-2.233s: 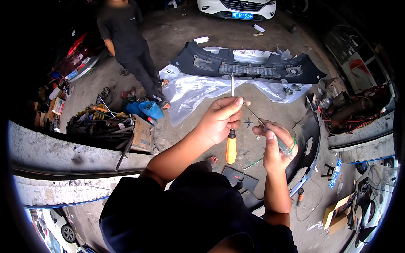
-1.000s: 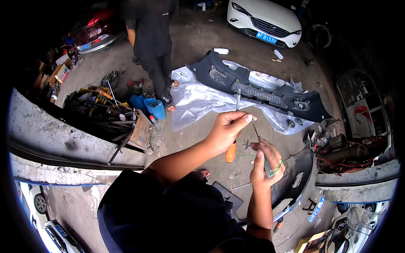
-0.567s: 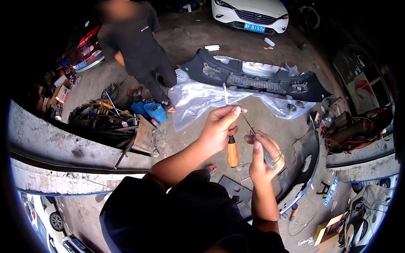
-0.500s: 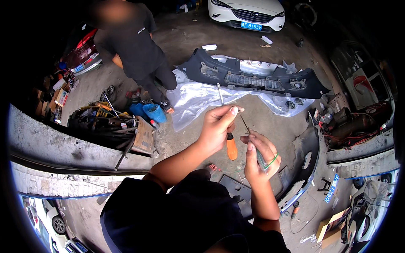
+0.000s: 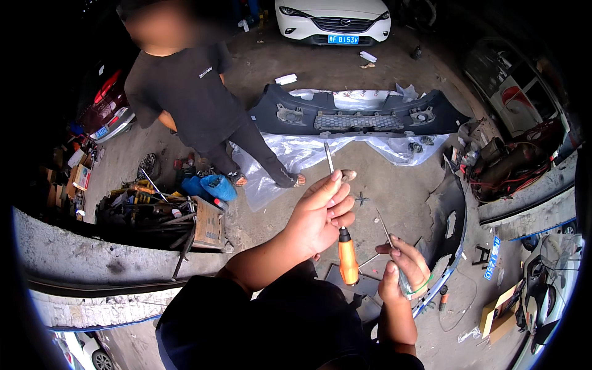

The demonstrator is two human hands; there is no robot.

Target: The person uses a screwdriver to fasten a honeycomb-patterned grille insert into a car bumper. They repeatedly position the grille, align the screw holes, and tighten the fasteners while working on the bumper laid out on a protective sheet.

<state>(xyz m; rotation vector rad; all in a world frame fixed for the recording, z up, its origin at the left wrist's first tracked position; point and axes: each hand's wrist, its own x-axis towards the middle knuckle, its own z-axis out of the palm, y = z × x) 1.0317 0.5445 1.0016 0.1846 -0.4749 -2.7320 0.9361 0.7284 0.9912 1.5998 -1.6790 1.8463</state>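
Observation:
My left hand [image 5: 324, 206] is closed around the shaft of a screwdriver [image 5: 348, 262]. Its orange handle with a black collar hangs below my fingers, while the metal shaft sticks up past my thumb. To the right and lower down, my right hand [image 5: 404, 271] grips a slim probe with a clear handle [image 5: 404, 280], probably a test light. A thin metal spike points up and left from it, its tip apart from my left hand. Across the right palm runs a green wire [image 5: 424, 286]. I cannot make out whether anything small sits at my left fingertips.
A dark car bumper [image 5: 361, 117] lies on plastic sheeting [image 5: 265, 185] ahead, with another curved bumper [image 5: 453, 225] on the right. A person in dark clothes [image 5: 185, 92] stands front left. Near them is a heap of tools [image 5: 145, 213]; a white car [image 5: 333, 21] is parked beyond.
My hands have drawn apart: the probe's tip has left my left fingers and my right hand has moved lower right. The screwdriver hangs more fully in view. The other person has shifted a foot.

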